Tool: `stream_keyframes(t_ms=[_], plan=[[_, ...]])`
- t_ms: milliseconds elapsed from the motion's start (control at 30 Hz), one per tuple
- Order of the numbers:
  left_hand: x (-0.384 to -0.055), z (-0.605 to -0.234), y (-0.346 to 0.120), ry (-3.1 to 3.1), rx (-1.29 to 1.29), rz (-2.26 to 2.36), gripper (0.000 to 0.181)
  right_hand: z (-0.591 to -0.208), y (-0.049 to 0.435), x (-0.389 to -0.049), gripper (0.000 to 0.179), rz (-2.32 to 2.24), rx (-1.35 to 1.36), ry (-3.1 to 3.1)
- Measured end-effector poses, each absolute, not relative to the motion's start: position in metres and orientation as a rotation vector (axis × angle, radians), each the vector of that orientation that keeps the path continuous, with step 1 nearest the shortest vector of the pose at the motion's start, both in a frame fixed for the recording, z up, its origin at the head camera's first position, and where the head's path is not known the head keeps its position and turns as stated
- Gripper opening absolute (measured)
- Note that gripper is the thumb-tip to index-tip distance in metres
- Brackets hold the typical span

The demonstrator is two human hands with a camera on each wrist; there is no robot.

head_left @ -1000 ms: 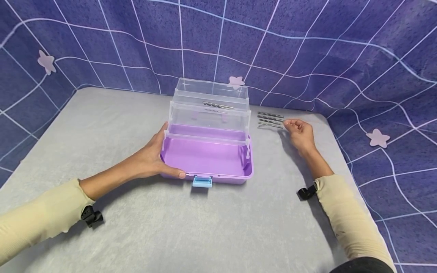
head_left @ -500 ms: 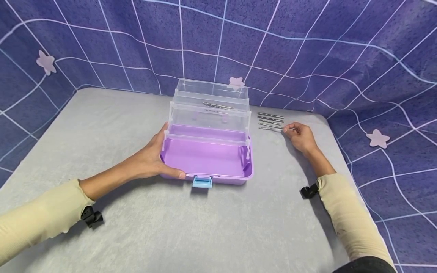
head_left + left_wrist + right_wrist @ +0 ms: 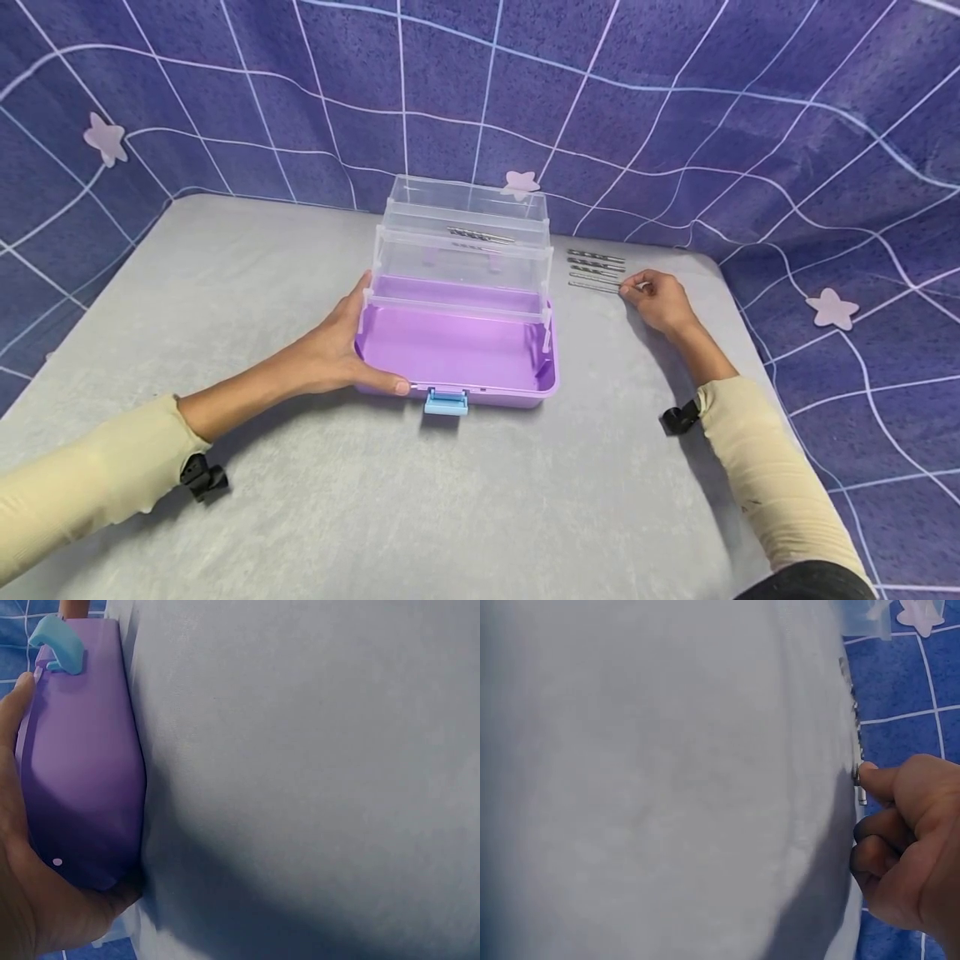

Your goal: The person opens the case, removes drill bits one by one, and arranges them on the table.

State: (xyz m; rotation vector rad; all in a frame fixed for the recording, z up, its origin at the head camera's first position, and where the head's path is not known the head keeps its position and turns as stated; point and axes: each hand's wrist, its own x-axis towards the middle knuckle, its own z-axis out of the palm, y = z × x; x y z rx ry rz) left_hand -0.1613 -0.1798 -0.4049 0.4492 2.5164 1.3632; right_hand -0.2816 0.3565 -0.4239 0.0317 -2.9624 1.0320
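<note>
A purple toolbox (image 3: 457,398) with a light blue latch (image 3: 446,404) stands open on the table, its clear trays (image 3: 461,268) raised in steps. At its front left corner my left hand (image 3: 330,354) holds it, thumb along the front rim and fingers on the left side; the left wrist view shows the purple wall (image 3: 82,750) in that grip. Several metal drill bits (image 3: 595,267) lie side by side right of the box. My right hand (image 3: 658,302) pinches the end of the nearest, thin drill bit (image 3: 592,288). More drill bits (image 3: 481,236) rest in an upper tray.
A grey cloth (image 3: 480,500) covers the table. Behind and to the right hangs a purple-blue curtain (image 3: 300,83) with grid lines and stars. The raised trays stand close to the curtain at the back.
My right hand has moved slightly toward me. The thin drill bits that lay crossed now lie nearly parallel in the row. My left hand keeps its place on the toolbox.
</note>
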Motion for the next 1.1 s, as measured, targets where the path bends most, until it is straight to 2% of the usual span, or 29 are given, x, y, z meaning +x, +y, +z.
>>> stream_keyframes(t_ms=[367, 800, 1100], plan=[[-0.161, -0.404, -0.180, 2.538, 0.478, 1.355, 0.173, -0.384, 0.335, -0.290, 0.029, 1.127, 0.171, -2.827], [-0.161, -0.405, -0.179, 2.499, 0.445, 1.398, 0.175, -0.323, 0.243, -0.298, 0.027, 1.195, 0.509, -2.717], [-0.161, -0.404, -0.179, 2.459, 0.460, 1.439, 0.175, -0.312, 0.195, -0.302, 0.020, 0.981, 0.670, -2.823]])
